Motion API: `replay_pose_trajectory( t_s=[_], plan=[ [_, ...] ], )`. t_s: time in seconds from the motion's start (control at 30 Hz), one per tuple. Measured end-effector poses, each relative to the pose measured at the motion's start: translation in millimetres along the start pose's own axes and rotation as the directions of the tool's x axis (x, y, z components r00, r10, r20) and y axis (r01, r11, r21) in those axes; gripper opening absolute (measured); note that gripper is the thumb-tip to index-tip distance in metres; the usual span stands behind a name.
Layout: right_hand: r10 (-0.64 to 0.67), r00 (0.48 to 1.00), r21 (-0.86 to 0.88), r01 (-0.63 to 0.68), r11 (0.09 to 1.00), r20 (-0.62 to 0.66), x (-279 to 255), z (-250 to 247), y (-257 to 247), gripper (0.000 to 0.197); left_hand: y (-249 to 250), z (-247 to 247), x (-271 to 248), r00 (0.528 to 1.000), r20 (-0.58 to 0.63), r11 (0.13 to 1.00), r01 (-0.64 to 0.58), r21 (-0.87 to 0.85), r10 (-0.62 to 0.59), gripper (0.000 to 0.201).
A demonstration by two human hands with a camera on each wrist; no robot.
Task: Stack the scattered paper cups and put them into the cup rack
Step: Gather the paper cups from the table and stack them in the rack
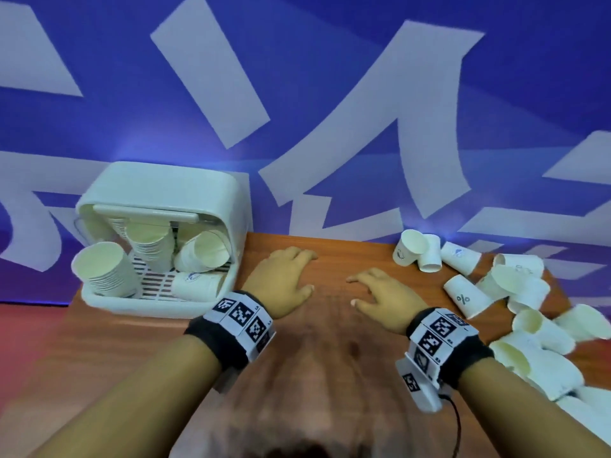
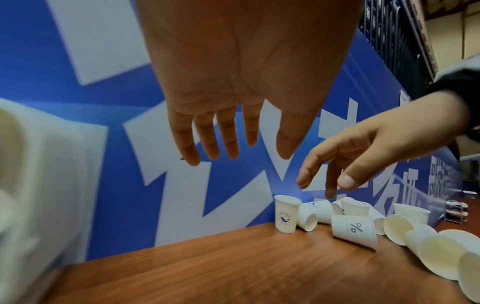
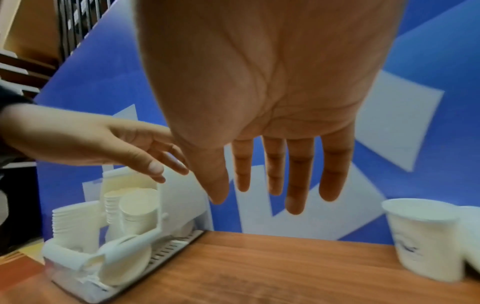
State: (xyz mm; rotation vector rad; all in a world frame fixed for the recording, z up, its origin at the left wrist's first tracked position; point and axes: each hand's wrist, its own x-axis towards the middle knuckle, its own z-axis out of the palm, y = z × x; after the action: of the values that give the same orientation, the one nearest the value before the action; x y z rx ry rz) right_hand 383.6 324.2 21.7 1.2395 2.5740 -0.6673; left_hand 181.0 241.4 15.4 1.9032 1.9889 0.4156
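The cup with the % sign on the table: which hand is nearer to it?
Right. The right hand hovers open just left of the % cup; the left hand is further left, nearer the cup rack.

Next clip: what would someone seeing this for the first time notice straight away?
Two empty hands, the left hand and right hand, hover open over the middle of the wooden table. To the right lies a jumble of loose paper cups, most tipped over. At the left stands the white cup rack, already holding several stacks of cups.
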Motion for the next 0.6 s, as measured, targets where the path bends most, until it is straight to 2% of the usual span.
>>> replay_pose_trajectory(
  t_s=[0.13,0.37,0.6],
  plan=[
    [0.077,0.997,-0.043,-0.077,0.996,0.011,-9,-17,70,0.046,55,26,43,1.000,-0.001,0.999,-0.027,-0.021,0.027,0.061],
    [0.213,0.972,-0.003,-0.215,0.977,-0.100,16,-42,158,0.053,113,47,137,0.998,0.000,0.997,-0.068,0.028,0.068,0.064],
    [0.350,0.922,0.111,-0.336,0.935,-0.166,58,-27,212,0.054,135,101,197,0.992,0.052,0.987,-0.116,0.112,0.111,0.047]
  ],
)
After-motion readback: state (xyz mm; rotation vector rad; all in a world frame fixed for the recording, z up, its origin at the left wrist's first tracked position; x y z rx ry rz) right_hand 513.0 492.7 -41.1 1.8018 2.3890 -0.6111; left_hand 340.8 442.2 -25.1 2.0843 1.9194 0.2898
